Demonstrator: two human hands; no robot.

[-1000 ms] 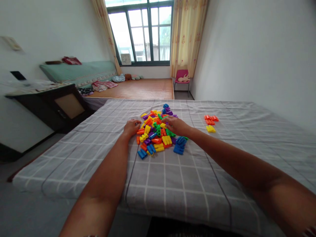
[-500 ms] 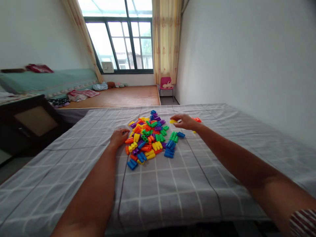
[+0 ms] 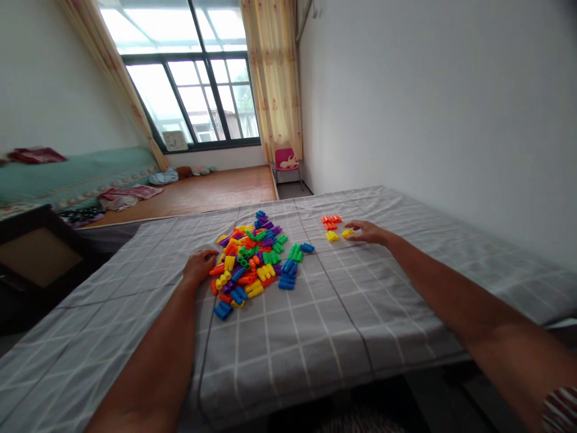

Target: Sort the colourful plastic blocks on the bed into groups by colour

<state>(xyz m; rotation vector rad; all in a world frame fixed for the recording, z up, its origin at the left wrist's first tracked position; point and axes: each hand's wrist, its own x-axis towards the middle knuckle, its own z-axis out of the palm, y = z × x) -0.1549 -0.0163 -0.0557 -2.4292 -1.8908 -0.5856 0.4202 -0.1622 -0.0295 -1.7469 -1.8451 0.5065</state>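
Observation:
A heap of plastic toy blocks [image 3: 246, 257] in several colours, shaped like joined tubes, lies on the grey checked cloth. At its left edge rests my left hand [image 3: 201, 266], fingers loosely bent and apart, with nothing seen in it. My right hand [image 3: 367, 232] is low over the cloth to the right, pinching a yellow toy block [image 3: 347, 233] between thumb and fingers. Just left of that block lies another yellow block [image 3: 332, 237]. Several orange blocks [image 3: 330, 222] sit together behind it. Blue blocks [image 3: 287, 281] and green blocks [image 3: 296, 252] lie along the heap's right side.
The grey checked cloth [image 3: 311, 343] covers the surface, whose front edge is near me. A white wall [image 3: 428, 120] runs along the right. Beyond are a low brown bed [image 3: 216, 189], a pink chair [image 3: 285, 157] and a window. A dark cabinet [image 3: 27, 258] stands at left.
My right hand has carried the yellow block away from the heap to the right, beside the other yellow block. My left hand stays by the heap. The view has turned right.

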